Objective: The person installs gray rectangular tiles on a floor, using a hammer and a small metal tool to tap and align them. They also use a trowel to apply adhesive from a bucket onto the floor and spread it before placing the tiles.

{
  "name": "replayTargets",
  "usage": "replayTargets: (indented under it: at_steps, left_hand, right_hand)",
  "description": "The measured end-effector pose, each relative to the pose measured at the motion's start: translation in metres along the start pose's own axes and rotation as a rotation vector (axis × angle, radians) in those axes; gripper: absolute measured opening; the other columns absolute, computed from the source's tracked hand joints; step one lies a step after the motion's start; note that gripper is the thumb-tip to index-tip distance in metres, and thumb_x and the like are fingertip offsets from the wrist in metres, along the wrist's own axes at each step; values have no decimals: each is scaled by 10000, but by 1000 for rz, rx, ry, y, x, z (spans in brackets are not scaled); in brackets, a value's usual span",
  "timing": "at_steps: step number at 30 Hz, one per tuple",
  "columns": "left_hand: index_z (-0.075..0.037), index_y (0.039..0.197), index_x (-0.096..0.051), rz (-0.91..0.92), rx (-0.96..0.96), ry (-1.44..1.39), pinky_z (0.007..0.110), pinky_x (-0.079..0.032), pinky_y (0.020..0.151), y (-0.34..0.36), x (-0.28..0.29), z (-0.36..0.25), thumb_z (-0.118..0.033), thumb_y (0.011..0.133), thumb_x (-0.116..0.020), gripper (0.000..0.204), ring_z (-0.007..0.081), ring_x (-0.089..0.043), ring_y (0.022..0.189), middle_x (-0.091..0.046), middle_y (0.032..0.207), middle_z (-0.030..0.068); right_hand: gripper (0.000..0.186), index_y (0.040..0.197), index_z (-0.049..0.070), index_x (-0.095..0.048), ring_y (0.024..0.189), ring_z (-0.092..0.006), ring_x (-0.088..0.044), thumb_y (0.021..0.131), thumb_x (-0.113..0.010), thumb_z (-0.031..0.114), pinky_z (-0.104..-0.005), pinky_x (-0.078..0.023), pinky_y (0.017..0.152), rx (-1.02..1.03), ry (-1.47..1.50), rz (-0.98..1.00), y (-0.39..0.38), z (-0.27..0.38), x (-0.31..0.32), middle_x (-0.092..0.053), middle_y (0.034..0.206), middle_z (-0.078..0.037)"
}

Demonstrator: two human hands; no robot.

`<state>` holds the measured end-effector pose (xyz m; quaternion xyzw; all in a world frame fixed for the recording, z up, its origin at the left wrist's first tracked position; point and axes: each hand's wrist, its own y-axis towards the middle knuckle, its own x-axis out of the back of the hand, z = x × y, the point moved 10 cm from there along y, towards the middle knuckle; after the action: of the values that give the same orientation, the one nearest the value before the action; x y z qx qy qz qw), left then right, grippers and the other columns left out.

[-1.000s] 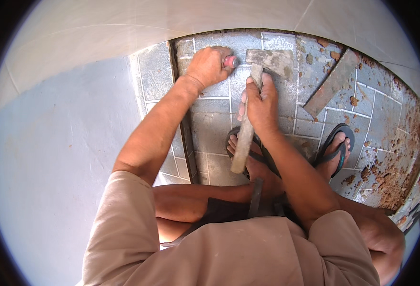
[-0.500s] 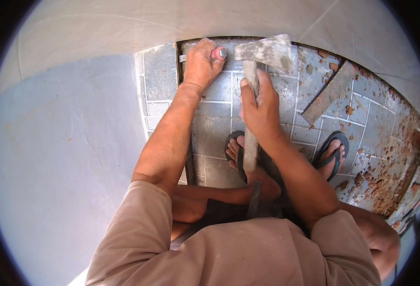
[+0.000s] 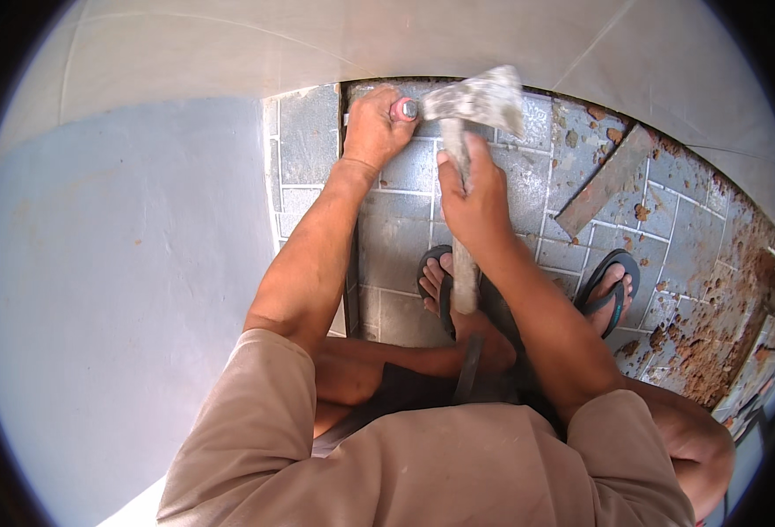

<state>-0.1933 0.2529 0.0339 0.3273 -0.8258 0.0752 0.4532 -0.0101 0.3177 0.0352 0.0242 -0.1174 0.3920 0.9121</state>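
Observation:
My left hand (image 3: pixel 374 127) is wrapped around the red handle of a chisel (image 3: pixel 403 110), held sideways near the base of the wall. Its metal end cap points right; the blade is hidden behind my hand. My right hand (image 3: pixel 478 191) grips the wooden handle of a hatchet (image 3: pixel 484 95), thumb lying along the wood. The hatchet's pale, stained head is slightly blurred, with its blunt back end at the chisel's cap. Whether the two touch I cannot tell. The handle's lower end hangs above my left foot.
A smooth wall (image 3: pixel 317 44) curves along the far side, and a plain grey surface (image 3: pixel 133 263) fills the left. On the grey tiled floor (image 3: pixel 396 224) lie a flat strip (image 3: pixel 605 180) and reddish-brown debris (image 3: pixel 704 351) at right. My sandalled feet (image 3: pixel 612 285) stand close below my hands.
The hatchet has moved left, so its blunt end has closed the gap to the chisel's cap. My left hand keeps its grip; the whole view has shifted slightly.

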Motion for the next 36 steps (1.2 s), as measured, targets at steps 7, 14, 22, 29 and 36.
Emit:
replayTargets:
  at_steps: [7, 14, 22, 29, 36]
  left_hand:
    - [14, 786, -630, -46, 34, -91, 503, -532, 752, -5, 7, -1, -89, 767, -749, 158, 449, -649, 810, -644, 837, 223]
    - [-6, 821, -679, -80, 3, -95, 478, -523, 716, -11, 14, -2, -80, 795, -740, 99, 424, -653, 790, -650, 820, 198]
    - [-12, 771, -641, -86, 33, -134, 515, -545, 759, -27, 16, 0, -111, 798, -738, 141, 438, -666, 827, -668, 848, 204]
    - [-6, 763, -642, -69, 46, -115, 521, -546, 766, -28, 19, -4, -115, 798, -738, 149, 445, -670, 844, -670, 853, 202]
    - [-4, 801, -653, -84, 66, -144, 507, -512, 754, -30, 16, 2, -83, 804, -729, 109, 440, -657, 850, -658, 877, 197]
  right_hand:
    - [398, 1337, -55, -559, 911, -568, -681, 1012, -671, 145, -569, -551, 771, 90, -19, 3, 3, 13, 3, -699, 972, -335]
    - [384, 1337, -57, -555, 905, -558, -703, 1016, -667, 121, -556, -558, 766, 127, -74, 68, -3, 17, -2, -701, 960, -348]
    - [328, 1308, -42, -569, 794, -462, -735, 1041, -634, 138, -482, -559, 704, -121, 53, 200, -7, 13, -9, -711, 896, -275]
    - [318, 1306, -44, -576, 738, -369, -735, 1045, -619, 133, -464, -551, 689, -64, 58, 209, -9, 13, -12, -698, 838, -218]
    - [365, 1329, -44, -576, 823, -458, -745, 1028, -642, 152, -510, -557, 737, -147, 9, 250, -9, 5, -8, -727, 908, -288]
